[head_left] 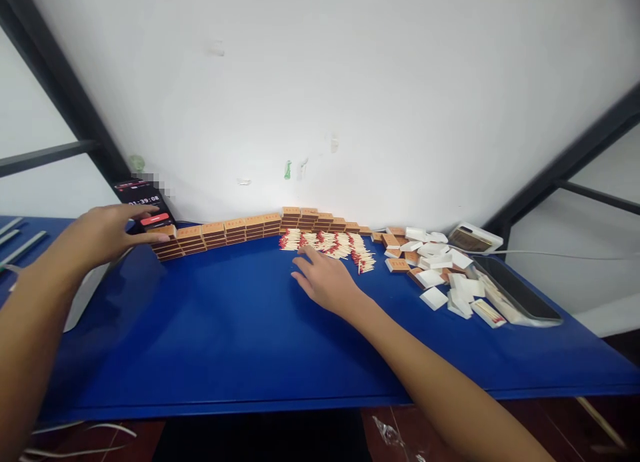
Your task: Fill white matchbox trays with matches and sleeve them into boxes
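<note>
My left hand (107,232) reaches toward a black phone (145,202) that leans on the wall and shows a timer; the fingers are stretched out and hold nothing. Just right of it stands the left end of a row of stacked orange matchboxes (235,230) along the wall. My right hand (323,279) lies flat and open on the blue table (240,335), its fingertips just short of a heap of loose red-tipped matches (333,243).
A pile of white inner trays and orange sleeves (440,269) lies at the right. Beyond it are a white box (475,239), a dark phone or tablet (520,295) and a cable. Black frame bars stand at both sides.
</note>
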`<action>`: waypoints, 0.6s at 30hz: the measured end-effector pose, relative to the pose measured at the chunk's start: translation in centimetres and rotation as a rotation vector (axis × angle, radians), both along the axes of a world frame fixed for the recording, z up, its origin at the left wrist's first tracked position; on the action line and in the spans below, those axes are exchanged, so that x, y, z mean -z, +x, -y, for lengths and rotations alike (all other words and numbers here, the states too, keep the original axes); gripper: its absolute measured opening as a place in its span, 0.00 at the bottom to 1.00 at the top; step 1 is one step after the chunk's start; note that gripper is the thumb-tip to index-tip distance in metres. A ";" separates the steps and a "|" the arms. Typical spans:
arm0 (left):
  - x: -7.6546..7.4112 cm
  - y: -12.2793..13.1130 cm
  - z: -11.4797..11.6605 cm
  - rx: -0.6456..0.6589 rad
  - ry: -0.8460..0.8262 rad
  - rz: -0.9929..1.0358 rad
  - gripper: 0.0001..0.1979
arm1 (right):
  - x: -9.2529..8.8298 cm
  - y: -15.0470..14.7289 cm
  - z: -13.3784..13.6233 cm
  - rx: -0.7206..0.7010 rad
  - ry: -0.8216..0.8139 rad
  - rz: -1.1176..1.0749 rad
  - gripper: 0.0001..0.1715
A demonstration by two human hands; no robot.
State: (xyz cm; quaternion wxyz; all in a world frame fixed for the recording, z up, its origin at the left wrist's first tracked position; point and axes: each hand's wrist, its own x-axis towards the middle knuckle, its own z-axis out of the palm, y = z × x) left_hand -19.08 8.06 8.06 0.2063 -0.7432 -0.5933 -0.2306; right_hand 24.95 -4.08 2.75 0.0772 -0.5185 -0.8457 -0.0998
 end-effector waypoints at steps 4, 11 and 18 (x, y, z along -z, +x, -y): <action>-1.0 5.1 1.6 0.199 0.235 -0.020 0.33 | -0.4 1.0 -0.9 0.058 -0.033 0.043 0.20; 1.7 16.3 3.9 0.719 0.010 -0.122 0.17 | -0.6 4.6 -3.5 0.319 0.008 0.027 0.21; 5.6 18.2 2.8 0.712 -0.067 0.000 0.12 | -0.6 9.9 -5.0 0.541 0.117 -0.072 0.22</action>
